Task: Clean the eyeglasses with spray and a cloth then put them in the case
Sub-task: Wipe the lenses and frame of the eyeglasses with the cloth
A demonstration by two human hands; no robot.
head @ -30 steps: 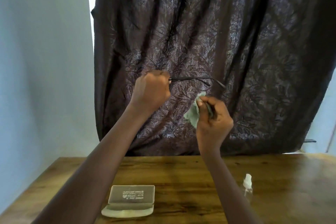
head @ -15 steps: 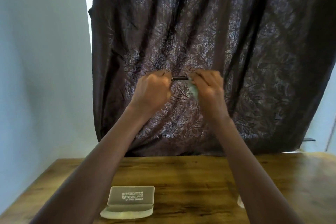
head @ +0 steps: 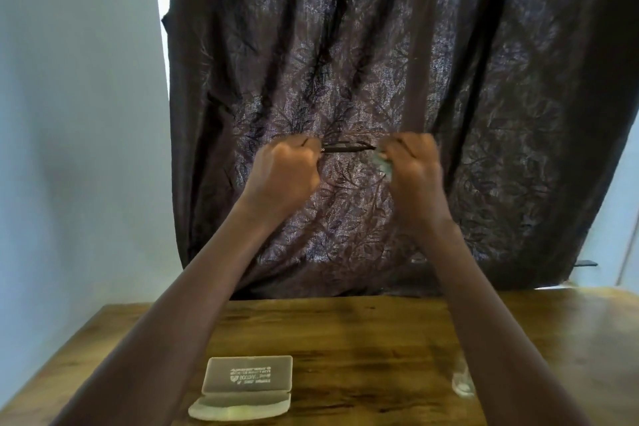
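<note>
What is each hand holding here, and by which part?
The left hand grips the eyeglasses by one end of the frame; the right hand, blurred, holds the cloth at the other end.

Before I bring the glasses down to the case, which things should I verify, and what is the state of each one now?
1. Left hand grips one end of the eyeglasses: ok.
2. Right hand holds the cloth at the other end: ok.
3. Lenses clean: cannot tell; the frame shows edge-on.
4. Temples folded: cannot tell.
5. Case lies open on the table: ok.
6. Spray bottle standing upright: cannot tell; the right forearm hides most of it.
</note>
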